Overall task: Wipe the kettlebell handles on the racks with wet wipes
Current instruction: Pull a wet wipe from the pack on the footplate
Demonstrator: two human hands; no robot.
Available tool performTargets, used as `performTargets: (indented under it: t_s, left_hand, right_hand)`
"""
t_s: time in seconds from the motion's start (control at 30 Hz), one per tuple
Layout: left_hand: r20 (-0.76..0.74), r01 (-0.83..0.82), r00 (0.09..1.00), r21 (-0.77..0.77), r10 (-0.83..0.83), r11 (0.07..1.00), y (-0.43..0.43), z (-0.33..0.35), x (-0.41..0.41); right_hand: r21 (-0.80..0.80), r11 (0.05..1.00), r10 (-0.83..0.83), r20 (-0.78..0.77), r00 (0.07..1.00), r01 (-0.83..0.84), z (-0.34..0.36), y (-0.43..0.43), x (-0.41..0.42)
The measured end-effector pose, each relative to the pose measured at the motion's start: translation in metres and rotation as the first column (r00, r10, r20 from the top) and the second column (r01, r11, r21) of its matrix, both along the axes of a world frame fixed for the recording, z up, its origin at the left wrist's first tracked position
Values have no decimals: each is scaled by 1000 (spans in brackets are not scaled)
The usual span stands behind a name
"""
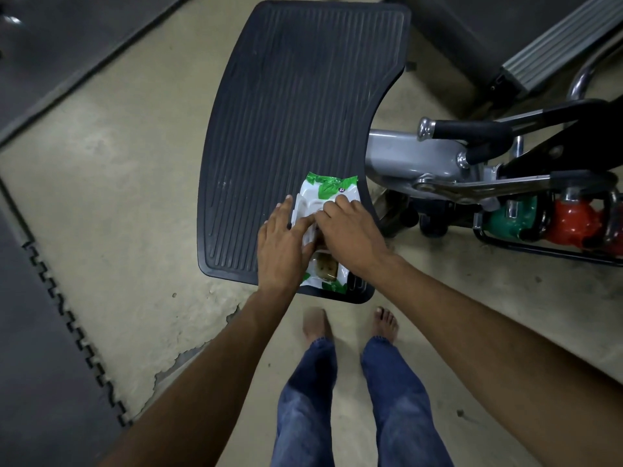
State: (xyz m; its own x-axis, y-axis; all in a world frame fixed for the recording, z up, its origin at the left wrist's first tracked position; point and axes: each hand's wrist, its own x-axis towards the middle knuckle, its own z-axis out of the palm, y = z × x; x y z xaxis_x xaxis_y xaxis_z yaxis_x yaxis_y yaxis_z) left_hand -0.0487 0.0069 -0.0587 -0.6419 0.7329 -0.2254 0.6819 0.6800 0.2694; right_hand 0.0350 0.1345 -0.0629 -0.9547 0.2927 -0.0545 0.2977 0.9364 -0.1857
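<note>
Judging from how things lie, the task is only at its opening step: a wipe is being got out and no wiping is seen to have begun. A green-and-white wet wipe pack [328, 188] lies flat on the near right corner of a ribbed black platform [286, 112], and both hands are laid on it. The left hand [283, 241] is pressed down on the pack's left side with its grip open, fingers nearly straight and the forefinger stretched toward the white lid. The right hand [350, 230] is set over the lid with its fingers bent; whether its grip is closed on the flap, on a wipe, or on nothing cannot be told, since the fingertips are hidden. No loose wipe is seen. To the right of the platform, low on a black rack [539, 247], a green kettlebell [509, 219] and a red kettlebell [576, 220] are stored side by side, untouched; their handles cannot be made out clearly. Everything about the handles is therefore judged to be left to do.
</note>
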Motion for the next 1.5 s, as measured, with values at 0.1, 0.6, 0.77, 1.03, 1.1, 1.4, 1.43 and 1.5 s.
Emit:
performTargets:
  t_s: [0.1, 0.6, 0.77, 1.03, 1.1, 1.4, 1.43, 1.5]
  left_hand:
    - [6, -7, 1000, -11, 7, 1000, 0, 1, 0]
    - [-84, 9, 996, -38, -12, 999, 3, -1, 0]
    - [-71, -3, 997, -64, -2, 998, 5, 4, 1]
    - [-69, -1, 998, -52, -3, 999, 5, -1, 0]
    - [-75, -3, 997, -51, -1, 999, 5, -2, 0]
    - [-99, -9, 995, -67, 2, 998, 4, -9, -1]
    - [-99, -10, 995, -72, 3, 997, 4, -9, 0]
    - [-100, -9, 995, -89, 0, 996, 4, -8, 1]
  right_hand:
    - [82, 996, 44, 26, 999, -46, -1, -4, -1]
    - [-416, 906, -25, 146, 989, 84, 6, 9, 2]
    - [-420, 894, -124, 102, 987, 156, 7, 8, 15]
    - [-135, 977, -131, 243, 961, 167, 13, 1, 0]
    - [-138, 982, -89, 270, 959, 129, 17, -2, -3]
    - [-439, 869, -152, 203, 967, 229, 21, -1, 2]
    - [-466, 848, -179, 192, 965, 251, 20, -2, 4]
    - [-513, 807, -224, 193, 955, 293, 18, -6, 7]
